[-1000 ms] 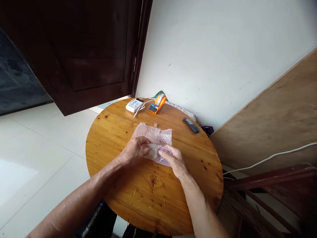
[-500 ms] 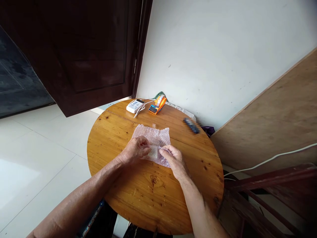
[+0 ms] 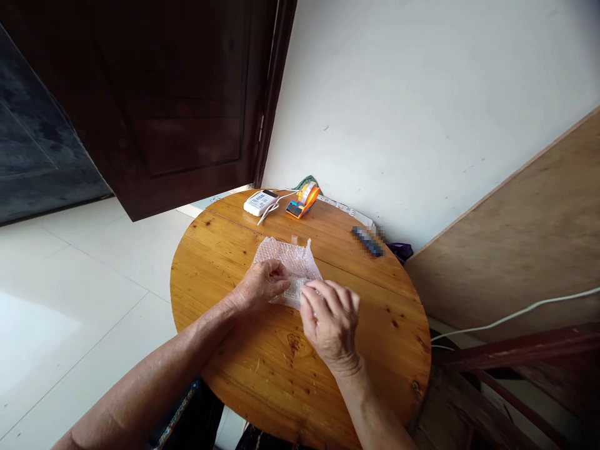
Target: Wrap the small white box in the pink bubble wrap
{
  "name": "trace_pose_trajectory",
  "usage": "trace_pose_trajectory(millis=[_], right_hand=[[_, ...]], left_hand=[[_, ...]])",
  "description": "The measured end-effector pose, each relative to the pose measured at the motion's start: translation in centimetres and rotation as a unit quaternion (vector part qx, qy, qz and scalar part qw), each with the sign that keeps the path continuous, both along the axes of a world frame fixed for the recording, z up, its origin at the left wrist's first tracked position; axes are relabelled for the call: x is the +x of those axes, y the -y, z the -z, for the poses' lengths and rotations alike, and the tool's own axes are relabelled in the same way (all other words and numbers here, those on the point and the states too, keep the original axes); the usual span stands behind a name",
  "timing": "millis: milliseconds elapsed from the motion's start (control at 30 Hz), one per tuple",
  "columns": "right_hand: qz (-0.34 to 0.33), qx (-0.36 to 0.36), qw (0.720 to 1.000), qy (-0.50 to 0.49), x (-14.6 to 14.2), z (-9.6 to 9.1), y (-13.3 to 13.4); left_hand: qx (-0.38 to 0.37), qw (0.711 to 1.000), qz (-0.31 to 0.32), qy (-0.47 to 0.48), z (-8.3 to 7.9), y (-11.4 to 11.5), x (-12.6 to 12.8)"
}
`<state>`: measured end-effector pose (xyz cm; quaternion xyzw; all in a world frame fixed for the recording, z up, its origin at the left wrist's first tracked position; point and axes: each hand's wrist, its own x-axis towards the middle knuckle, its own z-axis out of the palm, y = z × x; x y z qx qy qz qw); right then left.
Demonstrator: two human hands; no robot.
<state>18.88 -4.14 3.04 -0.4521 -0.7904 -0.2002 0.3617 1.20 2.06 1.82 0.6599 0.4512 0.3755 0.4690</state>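
A sheet of pinkish bubble wrap (image 3: 285, 252) lies on the round wooden table. On its near part is a small pale rectangular item (image 3: 294, 289), partly covered by the wrap and by my fingers, so its kind cannot be made out. At the left edge my left hand (image 3: 263, 282) pinches the wrap beside the item. My right hand (image 3: 332, 317) is raised at the right edge, its fingers curled and thumb pressed in, closed on the near right part of the bubble wrap. What lies under that palm is hidden.
Toward the back of the table (image 3: 225, 250) sit a white device (image 3: 260, 203) with a cable and an orange tape dispenser (image 3: 304, 201). A dark blurred object (image 3: 367, 241) lies at the right. A dark door (image 3: 187, 94) stands beyond the table's left side.
My right hand has turned and lifted, folding the right side of the bubble wrap inward over the item. My left hand keeps its place on the wrap. The view has shifted slightly.
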Motion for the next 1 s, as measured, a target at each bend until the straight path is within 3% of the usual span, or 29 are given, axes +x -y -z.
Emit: trace_pose_trajectory(millis=[133, 400, 567, 667, 800, 900, 1000], right_hand=[[-0.036, -0.059, 0.997, 0.042, -0.8, 0.3, 0.0], [-0.002, -0.107, 0.991, 0.079, -0.8, 0.8, -0.3], [0.019, -0.131, 0.984, 0.116, -1.1, 0.9, -0.3], [0.028, -0.130, 0.983, 0.125, -1.3, 1.0, -0.5], [0.031, -0.124, 0.985, 0.114, -1.5, 1.0, -0.6], [0.028, -0.121, 0.987, 0.106, -1.6, 1.1, -0.7], [0.030, -0.120, 0.987, 0.104, -1.7, 1.2, -0.8]], left_hand=[[0.019, 0.999, -0.005, -0.028, 0.0, -0.1, -0.1], [0.055, 0.997, -0.025, -0.054, -0.5, 0.5, -2.6], [0.048, 0.977, -0.090, -0.185, -1.5, 1.0, -3.8], [0.032, 0.958, -0.118, -0.260, -1.3, 0.6, -3.5], [0.075, 0.931, -0.149, -0.324, -0.6, 0.7, -4.2], [0.046, 0.917, -0.179, -0.353, -0.7, 1.5, -5.2], [-0.013, 0.913, -0.168, -0.373, -1.0, 2.1, -5.3]])
